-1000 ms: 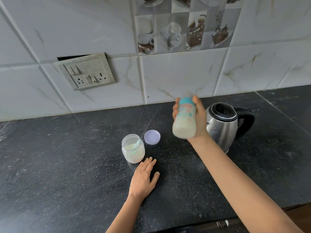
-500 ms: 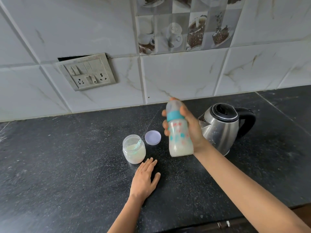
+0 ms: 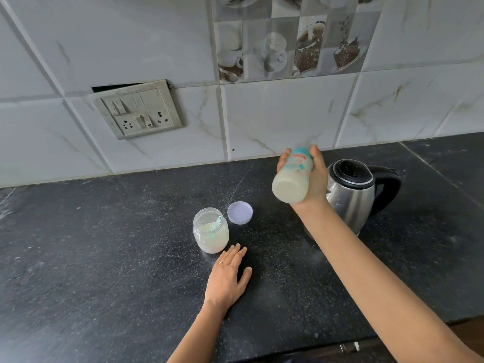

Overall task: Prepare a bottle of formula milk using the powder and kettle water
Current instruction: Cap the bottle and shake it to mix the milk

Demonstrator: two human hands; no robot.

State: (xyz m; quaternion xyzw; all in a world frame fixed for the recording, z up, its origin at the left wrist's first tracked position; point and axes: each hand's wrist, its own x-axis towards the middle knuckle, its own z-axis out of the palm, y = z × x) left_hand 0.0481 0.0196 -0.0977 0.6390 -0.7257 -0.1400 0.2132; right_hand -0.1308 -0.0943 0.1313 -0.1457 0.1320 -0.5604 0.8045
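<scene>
Your right grip [image 3: 316, 185] hangs above the counter [image 3: 104, 258] with the forearm stretched forward, fingers and thumb wrapped round the bottle [image 3: 291, 183]. Your left grip [image 3: 227, 276] lies palm down on the counter, fingers straight and together, thumb spread.

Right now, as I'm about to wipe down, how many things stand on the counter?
3: the open jar near the left hand, the lid just right of it, the kettle behind the right hand, which holds the bottle aloft.
</scene>
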